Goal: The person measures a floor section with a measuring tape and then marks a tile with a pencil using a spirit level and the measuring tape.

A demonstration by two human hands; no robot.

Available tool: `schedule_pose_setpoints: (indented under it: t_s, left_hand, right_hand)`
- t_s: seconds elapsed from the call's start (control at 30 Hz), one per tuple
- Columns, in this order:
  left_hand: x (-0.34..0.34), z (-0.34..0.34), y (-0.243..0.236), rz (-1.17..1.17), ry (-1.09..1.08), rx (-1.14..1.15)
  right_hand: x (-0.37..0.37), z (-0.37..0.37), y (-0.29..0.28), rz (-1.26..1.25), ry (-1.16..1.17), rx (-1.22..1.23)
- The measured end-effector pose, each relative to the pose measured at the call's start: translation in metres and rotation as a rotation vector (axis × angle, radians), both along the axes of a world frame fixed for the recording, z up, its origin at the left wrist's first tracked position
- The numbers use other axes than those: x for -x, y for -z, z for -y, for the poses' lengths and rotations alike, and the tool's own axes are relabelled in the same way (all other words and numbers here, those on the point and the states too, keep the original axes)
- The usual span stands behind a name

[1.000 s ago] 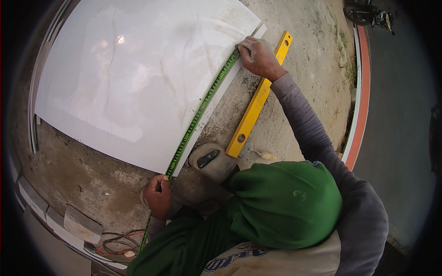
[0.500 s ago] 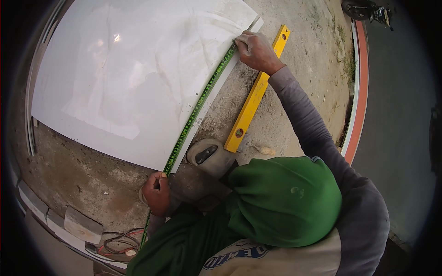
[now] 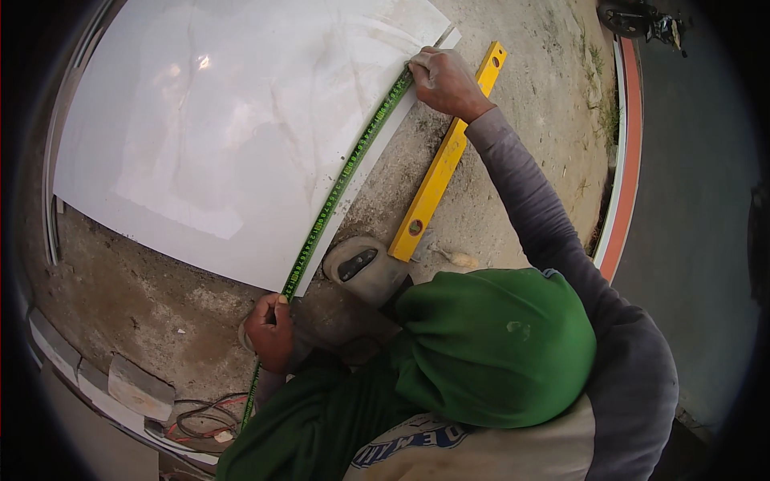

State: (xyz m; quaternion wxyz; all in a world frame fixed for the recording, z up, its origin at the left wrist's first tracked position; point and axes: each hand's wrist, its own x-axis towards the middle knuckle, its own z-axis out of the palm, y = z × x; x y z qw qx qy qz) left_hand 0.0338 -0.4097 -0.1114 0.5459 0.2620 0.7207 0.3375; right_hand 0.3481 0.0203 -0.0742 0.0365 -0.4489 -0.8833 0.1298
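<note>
A green tape measure is stretched along the right edge of a large glossy white panel. At the panel's near corner, my left hand is closed on the tape, thumb on top. The tape runs on past that hand toward the lower left, where my leg hides its end. My right hand, fingers curled, holds the tape's far end against the panel near its far right corner. A yellow spirit level lies on the ground right of the panel, passing partly under my right wrist.
My shod foot stands beside the near corner, under my bent knee in green cloth. Dark and red cables and a grey block lie at the lower left. Long strips line the panel's left side. A motorcycle is at the far right.
</note>
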Motion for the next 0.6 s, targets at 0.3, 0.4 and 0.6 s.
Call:
schedule_pose_setpoints:
  t_s: [0.3,0.4,0.6]
  left_hand:
    - [-0.005,-0.007,-0.005,-0.032,0.016,-0.021]
    - [-0.009,-0.002,0.005,-0.053,0.024,-0.095]
    - [-0.007,0.007,0.007,0.002,-0.078,-0.024]
  right_hand:
    - [-0.008,0.0,0.001,-0.012,-0.002,-0.004]
    - [-0.016,0.001,0.001,-0.032,0.02,-0.007]
    - [0.007,-0.01,-0.004,-0.041,-0.057,-0.044]
